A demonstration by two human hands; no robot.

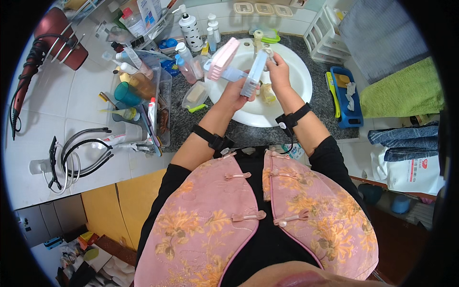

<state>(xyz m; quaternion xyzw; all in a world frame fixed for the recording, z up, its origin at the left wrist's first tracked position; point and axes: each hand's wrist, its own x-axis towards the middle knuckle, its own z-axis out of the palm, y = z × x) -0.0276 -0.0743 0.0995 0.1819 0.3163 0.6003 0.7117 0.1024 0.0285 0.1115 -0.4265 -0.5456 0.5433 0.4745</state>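
My left hand (pixel 234 96) is closed around a plastic holder with a ribbed light-blue part (pixel 255 74) and a ribbed pink part (pixel 224 58), joined by a blue bar. It is held up over the near left side of the white washbasin (pixel 300 95). Just right of the blue part, my right hand (pixel 278 72) has its fingers curled beside the tap (pixel 258 40). Whether they grip the tap's handle or the holder's edge is hidden. Below, a yellowish item (pixel 268 93) of unclear kind shows in the basin.
Left of the basin are a soap box (pixel 195 94), pump bottles (pixel 190 29) and a bin of toiletries (pixel 164 107). A blue tray (pixel 351 107) stands to the right, near a white drawer unit (pixel 327 36) and a green towel (pixel 401 91). A hair dryer (pixel 62 40) hangs far left.
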